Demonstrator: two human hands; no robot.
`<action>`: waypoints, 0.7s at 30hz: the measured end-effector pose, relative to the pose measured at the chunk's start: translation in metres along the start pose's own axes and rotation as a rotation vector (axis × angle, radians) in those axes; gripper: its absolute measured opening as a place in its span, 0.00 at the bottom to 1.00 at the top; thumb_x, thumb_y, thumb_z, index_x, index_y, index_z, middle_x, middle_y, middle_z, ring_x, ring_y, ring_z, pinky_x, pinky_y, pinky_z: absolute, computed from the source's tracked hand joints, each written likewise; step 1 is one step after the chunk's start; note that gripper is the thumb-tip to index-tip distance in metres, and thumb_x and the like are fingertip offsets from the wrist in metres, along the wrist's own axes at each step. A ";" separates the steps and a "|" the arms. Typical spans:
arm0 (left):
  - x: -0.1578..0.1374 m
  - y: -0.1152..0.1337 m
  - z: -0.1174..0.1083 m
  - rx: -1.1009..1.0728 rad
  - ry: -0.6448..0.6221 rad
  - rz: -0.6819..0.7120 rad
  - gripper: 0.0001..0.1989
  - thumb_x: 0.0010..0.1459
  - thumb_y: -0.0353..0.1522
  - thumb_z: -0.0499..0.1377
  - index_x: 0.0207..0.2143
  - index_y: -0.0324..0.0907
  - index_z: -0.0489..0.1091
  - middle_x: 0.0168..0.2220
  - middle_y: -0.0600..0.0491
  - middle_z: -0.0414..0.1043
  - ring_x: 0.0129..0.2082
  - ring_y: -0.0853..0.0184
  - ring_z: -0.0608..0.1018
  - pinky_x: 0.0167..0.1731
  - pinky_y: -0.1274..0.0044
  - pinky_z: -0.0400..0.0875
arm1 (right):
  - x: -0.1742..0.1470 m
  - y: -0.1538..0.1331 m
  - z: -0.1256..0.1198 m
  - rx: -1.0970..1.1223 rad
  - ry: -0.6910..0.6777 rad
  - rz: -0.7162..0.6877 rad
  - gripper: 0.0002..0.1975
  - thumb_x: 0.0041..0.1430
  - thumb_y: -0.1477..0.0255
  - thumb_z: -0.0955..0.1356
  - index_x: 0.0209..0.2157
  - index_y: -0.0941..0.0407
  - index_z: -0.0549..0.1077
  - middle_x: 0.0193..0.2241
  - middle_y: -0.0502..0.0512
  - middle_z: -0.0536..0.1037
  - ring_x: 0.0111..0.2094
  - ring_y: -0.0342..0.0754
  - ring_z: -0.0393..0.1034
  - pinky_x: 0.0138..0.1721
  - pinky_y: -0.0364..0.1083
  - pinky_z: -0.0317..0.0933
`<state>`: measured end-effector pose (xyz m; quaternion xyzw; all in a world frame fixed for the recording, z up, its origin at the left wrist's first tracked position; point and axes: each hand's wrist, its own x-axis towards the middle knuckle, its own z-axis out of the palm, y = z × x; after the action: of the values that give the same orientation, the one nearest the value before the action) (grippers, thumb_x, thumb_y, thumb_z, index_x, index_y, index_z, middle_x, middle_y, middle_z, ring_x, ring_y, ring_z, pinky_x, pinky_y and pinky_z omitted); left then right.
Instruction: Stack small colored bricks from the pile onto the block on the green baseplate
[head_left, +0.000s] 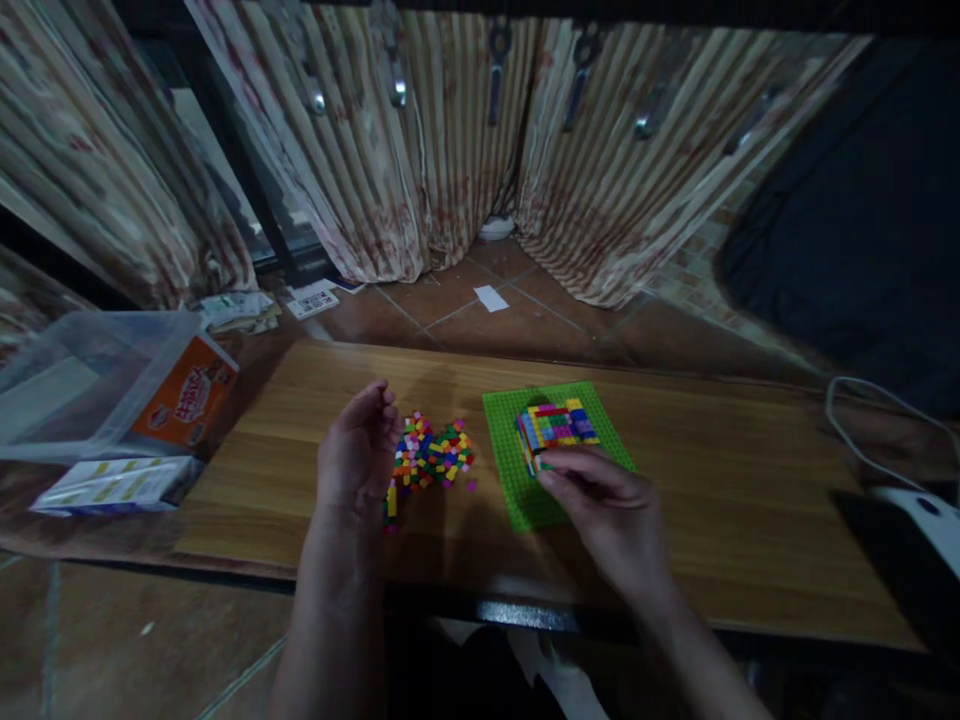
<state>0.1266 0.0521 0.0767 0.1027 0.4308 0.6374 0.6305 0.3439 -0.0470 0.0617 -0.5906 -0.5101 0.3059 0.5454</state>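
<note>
A green studded baseplate (525, 505) lies on the wooden table, carrying a block-shaped build of colourful toy bricks (556, 424). My right hand (611, 505) is at the near left corner of this build, thumb and forefinger pinched together. A small toy brick (545, 465), mostly hidden, shows at those fingertips. Left of the baseplate lies a pile of loose small bricks (435, 455) in many colours. My left hand (361, 440) hovers at the pile's left edge, palm turned up and fingers loosely curled; I see nothing in it. It hides part of the pile.
Left of the wooden table (720, 490) stand a clear plastic bin (97, 370) with an orange label and a white box (116, 484). A white cable (862, 450) and a white device (926, 515) are at the right. Curtains (450, 150) hang beyond, behind several dangling metal utensils.
</note>
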 end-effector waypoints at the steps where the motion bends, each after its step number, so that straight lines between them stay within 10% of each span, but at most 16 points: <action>1: 0.000 0.000 0.000 0.001 0.003 0.004 0.03 0.52 0.23 0.57 0.31 0.36 0.70 0.21 0.57 0.69 0.17 0.79 0.70 0.20 0.87 0.68 | 0.002 0.001 -0.010 0.002 0.052 0.008 0.06 0.50 0.68 0.72 0.32 0.51 0.79 0.35 0.51 0.80 0.35 0.47 0.74 0.38 0.48 0.70; 6: 0.001 0.000 0.001 0.000 0.019 0.012 0.03 0.52 0.23 0.56 0.30 0.36 0.70 0.21 0.57 0.69 0.17 0.79 0.70 0.20 0.87 0.68 | 0.016 0.018 -0.049 -0.104 0.265 0.083 0.08 0.48 0.66 0.73 0.32 0.54 0.79 0.32 0.54 0.80 0.32 0.49 0.74 0.33 0.48 0.69; 21: 0.000 -0.002 0.003 0.000 0.018 0.020 0.05 0.53 0.22 0.55 0.31 0.35 0.70 0.22 0.56 0.70 0.18 0.79 0.70 0.20 0.88 0.69 | 0.018 0.031 -0.043 -0.553 0.133 -0.086 0.11 0.56 0.66 0.66 0.34 0.56 0.78 0.33 0.56 0.78 0.30 0.48 0.72 0.33 0.47 0.66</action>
<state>0.1300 0.0525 0.0772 0.1014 0.4356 0.6446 0.6201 0.3972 -0.0410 0.0452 -0.7135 -0.5618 0.0926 0.4083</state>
